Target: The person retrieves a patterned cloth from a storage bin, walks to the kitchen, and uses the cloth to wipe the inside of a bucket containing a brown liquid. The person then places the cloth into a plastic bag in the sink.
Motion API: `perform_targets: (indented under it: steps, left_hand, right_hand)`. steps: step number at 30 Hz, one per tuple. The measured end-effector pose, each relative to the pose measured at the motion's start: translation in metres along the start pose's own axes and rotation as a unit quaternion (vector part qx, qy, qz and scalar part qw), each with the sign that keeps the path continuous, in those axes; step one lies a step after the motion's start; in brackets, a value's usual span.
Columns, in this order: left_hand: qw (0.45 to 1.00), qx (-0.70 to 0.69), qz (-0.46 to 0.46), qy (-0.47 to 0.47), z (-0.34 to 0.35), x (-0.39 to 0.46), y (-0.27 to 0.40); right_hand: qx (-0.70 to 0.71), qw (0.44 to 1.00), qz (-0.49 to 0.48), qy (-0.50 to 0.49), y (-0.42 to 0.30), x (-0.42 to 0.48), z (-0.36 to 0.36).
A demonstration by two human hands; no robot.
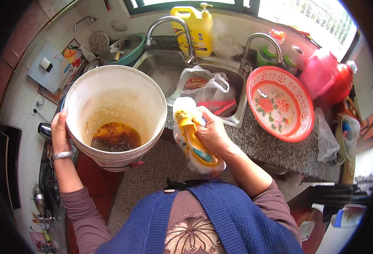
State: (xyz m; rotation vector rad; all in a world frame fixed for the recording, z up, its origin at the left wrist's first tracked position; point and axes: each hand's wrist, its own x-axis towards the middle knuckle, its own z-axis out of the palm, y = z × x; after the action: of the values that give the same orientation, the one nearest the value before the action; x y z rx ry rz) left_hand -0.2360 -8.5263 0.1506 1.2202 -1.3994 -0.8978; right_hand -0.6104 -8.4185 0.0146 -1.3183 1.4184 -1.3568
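Note:
My left hand (60, 130) grips the left side of a large white plastic bucket (118, 95), which is tilted so that its inside shows. Reddish-brown oily liquid (115, 136) lies at the bucket's bottom, and yellowish residue coats the lower wall. To the right of the bucket, my right hand (213, 130) is closed on a soft white, yellow and teal thing (191, 139), partly blurred; it may be a shoe or slipper, but I cannot tell. Its upper end is near the front edge of the sink.
Behind are a double steel sink (164, 73) with two faucets, a plastic bag (205, 85) in the right basin and a yellow jug with a pump (197, 35). A red-rimmed floral basin (280, 103) leans on the granite counter (269, 152) beside pink and red thermoses (318, 73). A teal basin (139, 50) stands back left.

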Motion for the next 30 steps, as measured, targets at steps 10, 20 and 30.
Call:
perform_targets:
  steps: [10,20,30]
  left_hand:
    - [0.997,0.069,0.002,0.015,0.059,0.064,0.012]
    - [0.992,0.094,-0.012,-0.081,0.096,0.125,0.005]
    - [0.981,0.177,-0.053,-0.065,0.147,0.127,0.041]
  right_hand:
    - [-0.460,0.862,-0.099,-0.188,0.116,0.028,0.017]
    - [-0.449,0.809,-0.128,-0.358,0.051,0.071,-0.010]
    - [-0.634,0.745,-0.189,-0.085,0.115,0.186,-0.068]
